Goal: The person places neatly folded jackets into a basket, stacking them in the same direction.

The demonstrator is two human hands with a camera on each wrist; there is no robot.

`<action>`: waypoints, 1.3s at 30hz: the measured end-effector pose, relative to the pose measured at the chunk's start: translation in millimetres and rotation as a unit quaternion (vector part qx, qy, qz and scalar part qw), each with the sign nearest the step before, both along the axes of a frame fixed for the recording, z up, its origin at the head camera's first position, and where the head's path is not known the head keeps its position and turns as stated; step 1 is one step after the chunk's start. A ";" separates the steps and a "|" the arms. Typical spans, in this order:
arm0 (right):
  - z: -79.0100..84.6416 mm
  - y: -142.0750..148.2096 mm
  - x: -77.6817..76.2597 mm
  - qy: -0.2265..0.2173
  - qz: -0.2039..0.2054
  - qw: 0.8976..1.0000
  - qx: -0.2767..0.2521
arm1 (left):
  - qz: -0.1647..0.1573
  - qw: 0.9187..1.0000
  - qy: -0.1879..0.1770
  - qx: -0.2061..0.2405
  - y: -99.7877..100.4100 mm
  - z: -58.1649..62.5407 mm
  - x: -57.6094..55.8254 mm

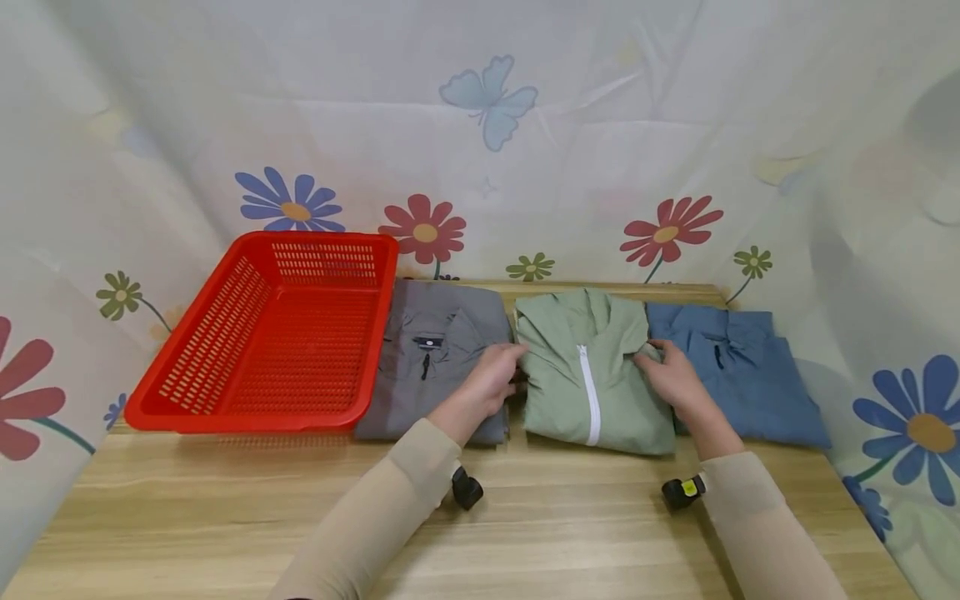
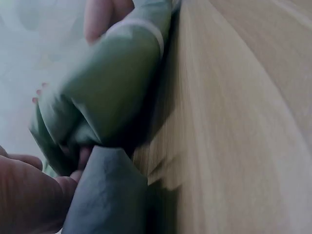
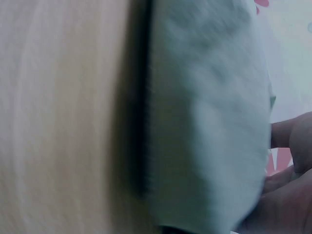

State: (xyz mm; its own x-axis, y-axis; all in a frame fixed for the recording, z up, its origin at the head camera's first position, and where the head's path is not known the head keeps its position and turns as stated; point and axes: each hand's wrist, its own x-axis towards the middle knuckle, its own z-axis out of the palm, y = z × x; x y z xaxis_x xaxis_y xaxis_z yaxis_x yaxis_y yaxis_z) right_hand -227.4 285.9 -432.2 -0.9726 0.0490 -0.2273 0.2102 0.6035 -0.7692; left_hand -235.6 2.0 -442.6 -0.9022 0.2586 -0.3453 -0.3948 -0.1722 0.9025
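Note:
A folded light green jacket (image 1: 551,392) with a white zipper lies between two other folded garments, its collar toward the back. My left hand (image 1: 491,379) grips its left edge, fingers tucked in beside the fold. On the opposite side my right hand (image 1: 672,377) pinches the jacket's right edge near the collar. The left wrist view shows the bulging green fold (image 2: 105,85) close over the table, with the left thumb and fingers (image 2: 34,195) at its side. In the right wrist view the green cloth (image 3: 209,126) is blurred, and the right hand (image 3: 287,190) is partly hidden behind it.
A folded grey garment (image 1: 408,400) with a dark zipper pull lies left of the jacket, and a folded blue garment (image 1: 765,392) lies right. A red plastic basket (image 1: 363,367) stands at the far left. The wooden table (image 1: 570,533) meets a flowered curtain (image 1: 562,183) behind.

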 end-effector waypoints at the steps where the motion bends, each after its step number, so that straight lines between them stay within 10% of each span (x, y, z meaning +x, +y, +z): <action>1: 0.6 1.1 -0.1 -0.004 0.001 1.000 -0.003 | -0.001 1.000 -0.001 -0.005 -0.1 -0.3 -0.7; 17: 5.6 10.8 6.2 -0.023 0.053 0.998 -0.019 | -0.042 0.996 -0.016 -0.078 -2.0 -2.2 -5.7; 39: 14.7 8.6 22.0 -0.050 0.008 0.994 -0.095 | -0.079 0.991 0.011 -0.111 -12.2 3.4 -6.6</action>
